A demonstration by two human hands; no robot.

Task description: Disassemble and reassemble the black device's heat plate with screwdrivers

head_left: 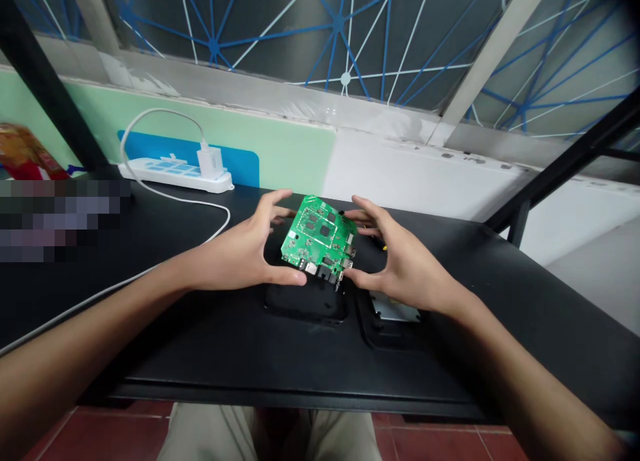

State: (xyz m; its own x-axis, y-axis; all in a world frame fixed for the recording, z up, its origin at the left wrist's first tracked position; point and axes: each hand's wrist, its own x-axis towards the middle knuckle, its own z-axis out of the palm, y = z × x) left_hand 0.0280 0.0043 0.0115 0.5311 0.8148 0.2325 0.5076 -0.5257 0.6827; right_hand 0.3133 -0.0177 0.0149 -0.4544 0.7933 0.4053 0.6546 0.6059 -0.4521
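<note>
Black table [225, 357] | white power strip [170, 172] | white cable [229, 215] | black casing [305, 304] | second casing [373, 335]

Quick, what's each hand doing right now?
Left hand: thumb and fingers spread, holding the left side of the green circuit board.
Right hand: thumb and fingers spread, holding its right side.

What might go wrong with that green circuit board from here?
The green circuit board, tilted between the left hand and right hand, might slip onto the black casing below. Bare fingertips near its connectors might strain them. The left forearm crosses the white cable, which might snag.
</note>
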